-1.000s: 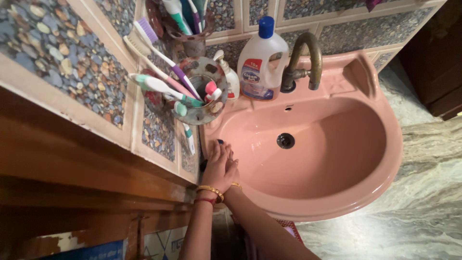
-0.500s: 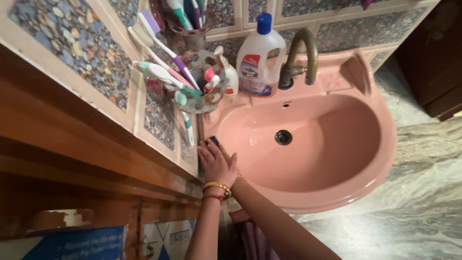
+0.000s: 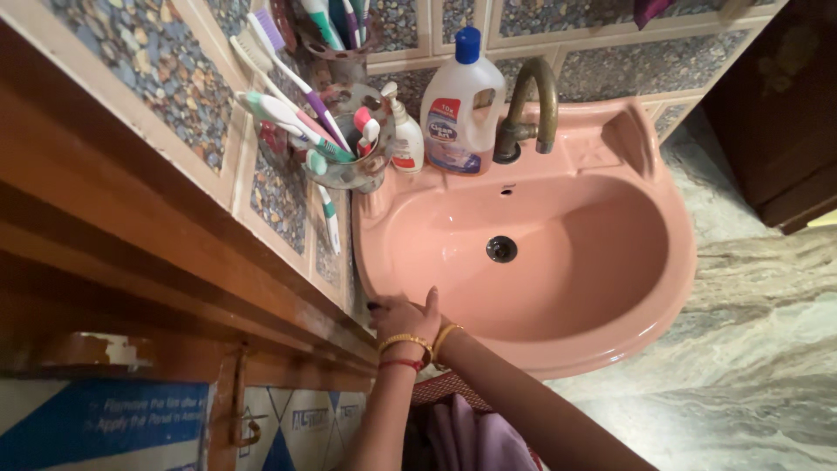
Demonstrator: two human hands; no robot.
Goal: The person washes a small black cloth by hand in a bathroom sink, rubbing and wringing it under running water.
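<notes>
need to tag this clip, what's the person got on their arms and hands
Both forearms are bare, with no sleeves in view. The left wrist carries a gold bangle with a thin red band beside it. The right wrist carries one gold bangle. No rings or gloves are visible on either hand.

Pink oval sink [image 3: 610,288] — empty, dry-looking, dark drain at centre; hands touch its near-left rim.

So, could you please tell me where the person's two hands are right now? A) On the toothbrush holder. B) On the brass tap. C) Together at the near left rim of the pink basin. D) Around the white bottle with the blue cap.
C: both hands are pressed together at the pink basin's near left rim, apart from everything at the back.
</notes>
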